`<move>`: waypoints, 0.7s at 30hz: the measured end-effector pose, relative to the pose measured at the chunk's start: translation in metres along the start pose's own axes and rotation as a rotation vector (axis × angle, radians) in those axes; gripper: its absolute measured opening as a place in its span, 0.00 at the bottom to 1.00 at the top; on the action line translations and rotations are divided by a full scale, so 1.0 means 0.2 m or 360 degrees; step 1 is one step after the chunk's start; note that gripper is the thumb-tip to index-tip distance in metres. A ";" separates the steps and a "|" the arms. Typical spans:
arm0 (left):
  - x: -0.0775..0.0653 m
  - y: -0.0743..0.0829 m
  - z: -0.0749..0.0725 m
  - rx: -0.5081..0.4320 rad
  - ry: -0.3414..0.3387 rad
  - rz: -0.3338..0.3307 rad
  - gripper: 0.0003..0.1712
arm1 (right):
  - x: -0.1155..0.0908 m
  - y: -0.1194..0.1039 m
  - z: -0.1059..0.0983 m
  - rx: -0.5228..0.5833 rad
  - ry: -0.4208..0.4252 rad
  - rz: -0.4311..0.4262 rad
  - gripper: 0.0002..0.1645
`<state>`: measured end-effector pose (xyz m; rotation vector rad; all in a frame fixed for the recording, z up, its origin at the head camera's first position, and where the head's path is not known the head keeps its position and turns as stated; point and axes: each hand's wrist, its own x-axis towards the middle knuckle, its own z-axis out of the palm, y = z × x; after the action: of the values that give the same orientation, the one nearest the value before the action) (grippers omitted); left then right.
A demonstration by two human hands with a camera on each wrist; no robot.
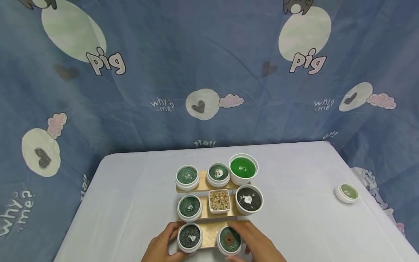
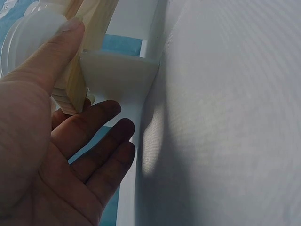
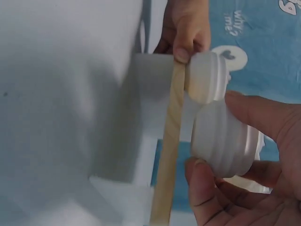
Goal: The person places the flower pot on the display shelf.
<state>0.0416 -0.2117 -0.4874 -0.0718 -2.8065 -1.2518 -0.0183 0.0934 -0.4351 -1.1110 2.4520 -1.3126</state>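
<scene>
A three-step stand of light wooden boards [image 1: 209,233] stands on the table. My left hand [image 1: 163,243] grips the left end of the lowest board, its thumb on the board's front edge [image 2: 99,28] beside a white jar with dark speckled filling [image 1: 190,236]. That hand's other fingers are spread below the board. With thumb and fingers my right hand [image 1: 258,242] holds a white jar with green filling and a brown centre [image 1: 230,240]. In the right wrist view this ridged jar [image 3: 223,139] is over the right part of the board, tilted in that view.
The middle step bears a green-filled jar [image 1: 189,207], a square dish of chopped nuts [image 1: 219,201] and a dark-filled cup [image 1: 249,199]. Two green jars and a bright green cup [image 1: 243,168] stand behind. A lone jar [image 1: 347,193] sits near the table's right edge.
</scene>
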 end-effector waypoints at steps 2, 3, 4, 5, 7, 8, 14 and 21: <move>0.00 0.00 0.00 0.0003 0.0011 0.0018 0.41 | 0.01 -0.01 0.02 -0.0018 0.0012 0.0028 0.42; 0.00 0.00 0.00 0.0000 0.0012 0.0018 0.41 | 0.02 -0.01 0.03 -0.0043 0.0028 0.0038 0.42; 0.00 0.00 0.00 -0.0009 0.0007 0.0009 0.41 | 0.02 -0.01 0.05 -0.0071 0.0044 0.0046 0.42; 0.00 0.00 0.00 -0.0016 -0.0003 -0.0006 0.41 | 0.03 -0.02 0.05 -0.0093 0.0050 0.0062 0.42; 0.01 0.01 0.00 -0.0027 -0.0022 -0.0038 0.41 | 0.04 -0.02 0.07 -0.0117 0.0055 0.0082 0.42; 0.01 0.01 0.00 -0.0032 -0.0028 -0.0051 0.41 | 0.05 -0.02 0.08 -0.0128 0.0060 0.0083 0.42; 0.00 0.01 0.00 -0.0017 -0.0018 -0.0059 0.41 | 0.07 -0.03 0.12 -0.0225 0.0130 0.0036 0.40; 0.00 0.02 0.00 -0.0034 -0.0055 -0.0087 0.41 | 0.07 0.00 0.16 -0.0427 0.0324 -0.0083 0.43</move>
<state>0.0411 -0.2097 -0.4843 -0.0176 -2.8431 -1.3042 -0.0133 0.0624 -0.4518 -1.1564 2.8342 -1.1890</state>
